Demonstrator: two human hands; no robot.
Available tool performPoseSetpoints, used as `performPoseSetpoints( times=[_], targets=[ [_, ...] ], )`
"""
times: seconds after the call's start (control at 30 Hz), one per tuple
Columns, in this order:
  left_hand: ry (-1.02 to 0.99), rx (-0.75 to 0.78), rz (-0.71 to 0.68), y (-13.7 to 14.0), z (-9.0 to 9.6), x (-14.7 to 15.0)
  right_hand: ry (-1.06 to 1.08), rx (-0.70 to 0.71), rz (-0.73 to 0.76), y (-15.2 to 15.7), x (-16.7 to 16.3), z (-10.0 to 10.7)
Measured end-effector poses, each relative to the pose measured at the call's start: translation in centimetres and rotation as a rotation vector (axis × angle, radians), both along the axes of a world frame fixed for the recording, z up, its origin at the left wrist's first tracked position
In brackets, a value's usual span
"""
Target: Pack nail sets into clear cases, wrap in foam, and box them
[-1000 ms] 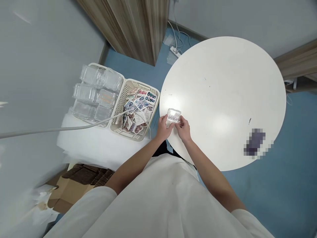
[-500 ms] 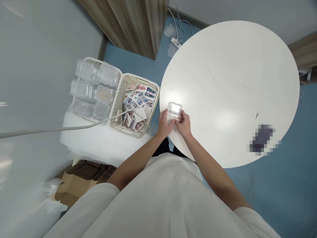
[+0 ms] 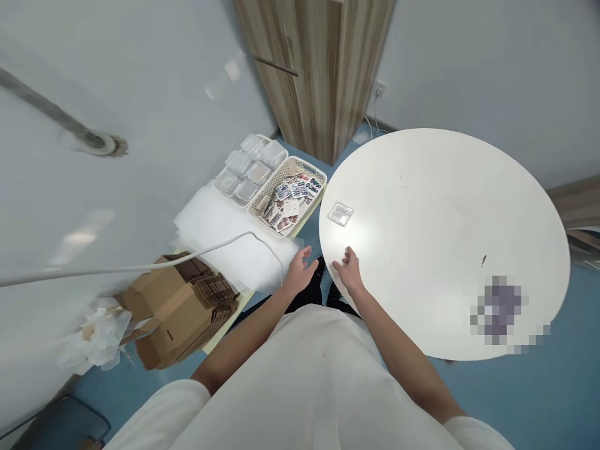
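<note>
A small clear plastic case (image 3: 340, 214) lies flat near the left edge of the round white table (image 3: 445, 206); its contents are too small to make out. Neither hand touches it. My left hand (image 3: 300, 272) hovers just off the table's edge with thumb and fingers apart, holding nothing. Over the table's near left rim is my right hand (image 3: 347, 269), also empty, its fingers loosely curled and the thumb spread away. The case sits a short way beyond both hands.
Left of the table, a cream basket (image 3: 254, 207) holds cards of press-on nails (image 3: 290, 206). Beside it are clear plastic boxes (image 3: 247, 164), white foam sheets (image 3: 218, 228) and folded brown cartons (image 3: 175, 306). A cable (image 3: 220, 245) hangs across. A blurred purple item (image 3: 501, 306) is at the table's right.
Both hands have let go of the clear case and drawn back toward my body, leaving it on the table. The view has tilted up and turned left, bringing the cartons into sight.
</note>
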State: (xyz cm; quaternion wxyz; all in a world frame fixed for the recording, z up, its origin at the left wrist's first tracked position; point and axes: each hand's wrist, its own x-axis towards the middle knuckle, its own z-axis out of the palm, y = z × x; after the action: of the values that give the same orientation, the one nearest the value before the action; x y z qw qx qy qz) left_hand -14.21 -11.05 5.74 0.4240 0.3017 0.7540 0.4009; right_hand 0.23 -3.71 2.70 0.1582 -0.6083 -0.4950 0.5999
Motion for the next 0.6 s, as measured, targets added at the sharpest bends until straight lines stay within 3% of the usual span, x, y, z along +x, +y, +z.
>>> performPoseSetpoints(
  times=[0.17,0.33,0.6],
  targets=[
    [0.077,-0.040,0.137,-5.3,0.6,-0.5,0.132,-0.028,0.136,-4.6,-0.3,1.1],
    [0.125,0.009,0.300,-7.9,0.5,-2.7,0.230,-0.010,0.334,-6.1,-1.6,2.9],
    [0.137,0.114,0.450,-12.3,1.7,-6.9,0.262,0.047,0.560,-7.3,-8.2,3.9]
  ],
)
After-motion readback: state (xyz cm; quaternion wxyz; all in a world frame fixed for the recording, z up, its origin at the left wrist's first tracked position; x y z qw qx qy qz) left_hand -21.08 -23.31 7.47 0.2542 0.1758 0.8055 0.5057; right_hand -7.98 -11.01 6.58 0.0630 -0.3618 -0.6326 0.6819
